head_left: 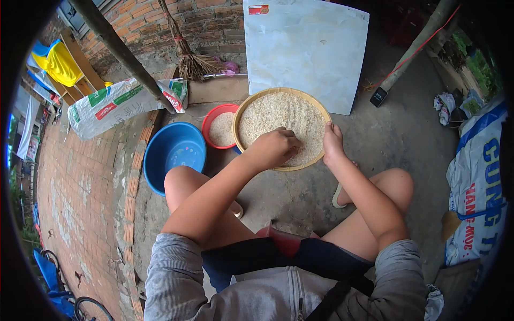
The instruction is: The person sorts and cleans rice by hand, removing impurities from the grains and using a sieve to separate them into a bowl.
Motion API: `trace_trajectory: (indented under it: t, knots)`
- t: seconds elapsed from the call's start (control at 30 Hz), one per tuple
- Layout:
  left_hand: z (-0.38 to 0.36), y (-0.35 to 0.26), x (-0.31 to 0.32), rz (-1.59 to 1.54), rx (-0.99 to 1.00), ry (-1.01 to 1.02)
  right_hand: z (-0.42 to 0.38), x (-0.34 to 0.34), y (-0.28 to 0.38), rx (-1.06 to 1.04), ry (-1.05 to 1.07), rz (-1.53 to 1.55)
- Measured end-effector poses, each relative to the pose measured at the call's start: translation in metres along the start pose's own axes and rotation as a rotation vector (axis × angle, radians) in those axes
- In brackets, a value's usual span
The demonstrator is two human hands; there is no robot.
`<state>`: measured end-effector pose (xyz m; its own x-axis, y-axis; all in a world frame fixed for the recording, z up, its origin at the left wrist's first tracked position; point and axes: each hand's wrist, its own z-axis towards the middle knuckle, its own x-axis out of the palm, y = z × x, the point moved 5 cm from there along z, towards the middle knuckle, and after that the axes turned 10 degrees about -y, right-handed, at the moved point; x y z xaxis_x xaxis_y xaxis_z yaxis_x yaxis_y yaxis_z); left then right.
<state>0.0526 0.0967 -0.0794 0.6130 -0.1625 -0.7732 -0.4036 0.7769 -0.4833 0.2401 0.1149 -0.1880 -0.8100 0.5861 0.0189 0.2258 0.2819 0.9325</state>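
A round woven bamboo tray point(248, 100) full of pale rice grains point(284, 112) is in front of me, above the ground between my knees. My right hand point(333, 142) grips its right rim, thumb on top. My left hand point(273, 148) reaches over the near edge with curled fingers, their tips down in the rice and partly hidden. Just left of the tray is a red basin point(206, 125) with more rice in it, partly covered by the tray. Beside that stands a larger blue basin point(153, 160), with a few pale specks on its bottom.
A white board point(305, 48) leans upright behind the tray. Printed sacks lie at left point(115, 107) and right point(476, 187). Wooden poles point(118, 48) slant down at both sides. A straw broom point(190, 61) rests against the brick wall. A brick edging point(131, 198) runs left of me.
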Motion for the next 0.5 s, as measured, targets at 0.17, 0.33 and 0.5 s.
trace_trajectory:
  t: [0.17,0.33,0.5]
  knots:
    - [-0.001,0.007,0.0,-0.042,-0.02,0.021,-0.01,0.002,0.006,0.022,-0.011,0.004]
    - [-0.001,0.013,-0.002,-0.099,-0.054,0.057,-0.022,0.006,0.015,0.0,0.002,-0.04]
    - [0.001,0.019,-0.014,-0.044,-0.103,-0.035,-0.031,0.009,0.022,0.042,0.048,-0.001]
